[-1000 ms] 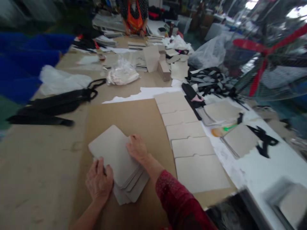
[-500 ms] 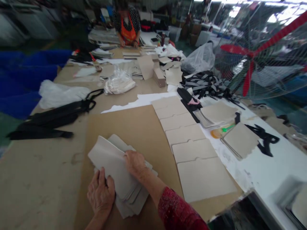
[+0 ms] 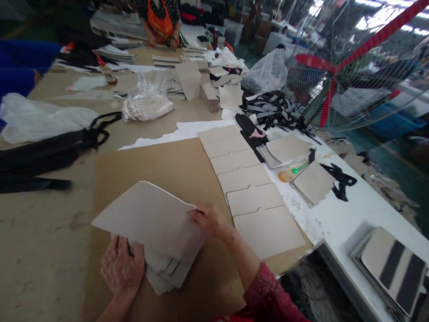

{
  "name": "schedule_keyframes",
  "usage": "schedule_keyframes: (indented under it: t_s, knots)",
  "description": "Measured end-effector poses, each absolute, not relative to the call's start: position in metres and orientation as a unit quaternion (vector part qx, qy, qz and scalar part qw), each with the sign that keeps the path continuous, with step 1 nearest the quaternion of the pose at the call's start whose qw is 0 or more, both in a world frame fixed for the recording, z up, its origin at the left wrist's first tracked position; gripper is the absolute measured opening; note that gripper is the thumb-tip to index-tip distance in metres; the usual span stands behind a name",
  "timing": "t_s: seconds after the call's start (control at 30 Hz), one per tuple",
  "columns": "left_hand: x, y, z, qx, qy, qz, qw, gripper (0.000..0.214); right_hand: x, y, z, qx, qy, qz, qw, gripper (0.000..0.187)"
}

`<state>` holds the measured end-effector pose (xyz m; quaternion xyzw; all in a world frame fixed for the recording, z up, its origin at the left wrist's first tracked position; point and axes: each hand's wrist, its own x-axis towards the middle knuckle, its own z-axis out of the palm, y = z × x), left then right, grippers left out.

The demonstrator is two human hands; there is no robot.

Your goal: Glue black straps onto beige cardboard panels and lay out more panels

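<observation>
My right hand pinches the edge of a beige panel, raised and tilted over a loose stack of similar panels. At the left side of this stack, my left hand rests with curled fingers against its edge, holding it; the raised panel partly covers the fingertips. Under the stack lies a large brown board. To the right of my hands, a row of overlapping beige panels runs away from me along the board.
Black straps and a white plastic bag lie left. Small panel stacks, an orange dish and striped panels sit right. A caged fan stands beyond. Across the table is a person in an orange apron.
My right hand has lifted the top panel off the stack and swung it rightward. My left hand stays at the stack's edge. The view has shifted to the right.
</observation>
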<state>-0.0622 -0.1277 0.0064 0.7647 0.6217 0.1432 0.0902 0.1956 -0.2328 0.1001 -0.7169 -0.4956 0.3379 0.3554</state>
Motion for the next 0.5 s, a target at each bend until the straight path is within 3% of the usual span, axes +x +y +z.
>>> schedule_keyframes:
  t_s: [0.1, 0.3, 0.5]
  knots:
    - [-0.061, -0.129, 0.007, 0.767, 0.615, 0.157, 0.091, 0.059, 0.251, -0.316, 0.122, -0.696, -0.477, 0.405, 0.353, 0.028]
    - [-0.058, -0.131, 0.012, 0.774, 0.598, 0.184, 0.092, 0.059, 0.314, -0.448, 0.122, -0.773, -0.447, 0.447, 0.057, 0.023]
    - [-0.057, -0.132, 0.011, 0.778, 0.585, 0.214, 0.081, 0.054, 0.326, -0.479, 0.089, -0.804, -0.431, 0.406, -0.054, 0.018]
